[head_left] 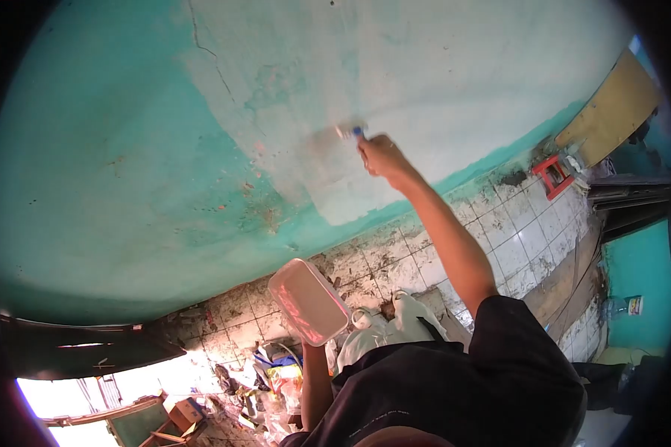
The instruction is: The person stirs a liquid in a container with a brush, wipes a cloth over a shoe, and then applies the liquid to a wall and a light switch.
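Note:
My right hand (384,158) is closed round the handle of a paintbrush (358,132), arm stretched out toward the wall. The bristles are at the wall (276,112), slightly blurred, so contact is hard to make out. White paint covers the wall's upper middle and right, while turquoise shows at the left and along the bottom. Low and left of the brush, my left hand (313,352) holds a clear rectangular plastic container (309,302) with pale contents. Most of that hand's fingers are hidden behind the container.
Dirty white tiles (417,253) run along the wall's foot. A red plastic stool (552,177) and a tan board (611,112) stand at the right. Plastic bags and clutter (279,387) lie below the container. A cardboard box (186,413) is at lower left.

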{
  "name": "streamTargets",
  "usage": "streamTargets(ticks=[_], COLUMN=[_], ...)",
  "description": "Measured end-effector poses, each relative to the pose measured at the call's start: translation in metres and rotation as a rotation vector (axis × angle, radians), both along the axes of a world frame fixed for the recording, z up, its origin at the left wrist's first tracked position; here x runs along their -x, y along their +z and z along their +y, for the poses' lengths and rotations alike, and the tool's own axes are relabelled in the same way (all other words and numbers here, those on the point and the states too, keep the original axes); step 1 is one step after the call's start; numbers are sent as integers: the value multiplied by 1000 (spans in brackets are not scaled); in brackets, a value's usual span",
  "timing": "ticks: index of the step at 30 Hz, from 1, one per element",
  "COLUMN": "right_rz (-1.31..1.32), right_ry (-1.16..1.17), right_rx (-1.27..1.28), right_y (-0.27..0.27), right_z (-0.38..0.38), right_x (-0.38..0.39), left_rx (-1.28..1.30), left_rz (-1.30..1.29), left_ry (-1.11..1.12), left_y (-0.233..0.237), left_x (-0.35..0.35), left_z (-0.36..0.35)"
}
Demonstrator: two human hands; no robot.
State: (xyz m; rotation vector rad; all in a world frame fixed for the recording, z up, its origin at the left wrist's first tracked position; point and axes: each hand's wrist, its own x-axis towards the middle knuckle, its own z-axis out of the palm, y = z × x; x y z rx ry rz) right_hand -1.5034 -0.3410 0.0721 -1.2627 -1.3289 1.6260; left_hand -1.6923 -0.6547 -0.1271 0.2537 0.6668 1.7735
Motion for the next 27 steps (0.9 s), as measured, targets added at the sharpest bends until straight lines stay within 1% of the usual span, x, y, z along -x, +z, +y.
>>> streamTargets(ticks=[1, 2, 3, 4, 5, 6, 7, 8, 9, 10, 11, 12, 13, 14, 15, 16, 17, 18, 19, 20, 21, 22, 23, 25, 26, 27], right_rz=[34, 18, -44, 72, 109, 145, 77, 9, -124, -170, -121, -235, -230, -273, -310, -307, -366, -418, -474, -529, -586, -615, -631, -608, -636, -659], right_ry=[-16, -116, -163, -193, -186, -178, -210, -243, -252, -212, -171, -121, 10, 169, 276, 273, 133, -7, -29, -52, -159, -186, -290, -285, -264, -293], right_rx=[-194, -501, -639, -684, -671, -654, -738, -822, -835, -803, -660, -551, -102, 94, 73, 73, -241, -551, -656, -763, -986, -1170, -1237, -1398, -1423, -1440], right_y=[34, 51, 82, 120, 135, 143, 125, 90, 55, -11, -58, -101, -123, -161, -187, -184, -168, -149, -104, -47, -5, 26, 76, 160, 188, 206], right_z=[-10, -10, -11, -26, -29, -29, -22, -10, -10, 7, -5, -14, -27, -20, -23, -31, -36, -47, -54, -60, -60, -47, -52, -57, -53, -46], right_x=[-1, -1, -5, -9, -9, -8, -8, 1, 8, 18, 16, 12, 4, -7, -19, -24, -27, -36, -41, -47, -51, -61, -61, -79, -82, -84], left_rx=[20, 13, -85, -177, -183, -174, -171, -180, -159, -135, -141, -132, -126, -137, -204, -268, -274, -222, -169, -173, -190, -205, -208, -167, -173, -202], left_rz=[18, 17, 41, 71, 70, -24, -113, -109, -83, -61, -59, -1, 60, 64, 14, -33, -29, 15, 50, 47, 1, -48, -57, 106, 105, 103], left_ry=[2, 1, -13, -27, -24, -45, -66, -62, -40, -18, -18, -8, -1, -2, -18, -36, -40, 2, 42, 43, 24, 3, 0, 22, 21, 38], left_y=[-6, -2, 4, 9, 11, 14, 18, 23, 29, 36, 50, 67, 77, 80, 79, 78, 77, 74, 72, 71, 72, 73, 76, 87, 91, 96], left_x=[6, 7, 6, 5, 7, 7, 4, 3, 2, 0, -9, -12, -12, -13, -12, -8, -5, -9, -6, -3, -1, 0, -1, -15, -19, -23], left_z=[-2, -4, -2, -3, -2, -2, -1, 1, 4, 5, 4, 4, 4, 5, 3, 0, 0, -4, -6, -7, -7, -7, -8, -13, -11, -7])
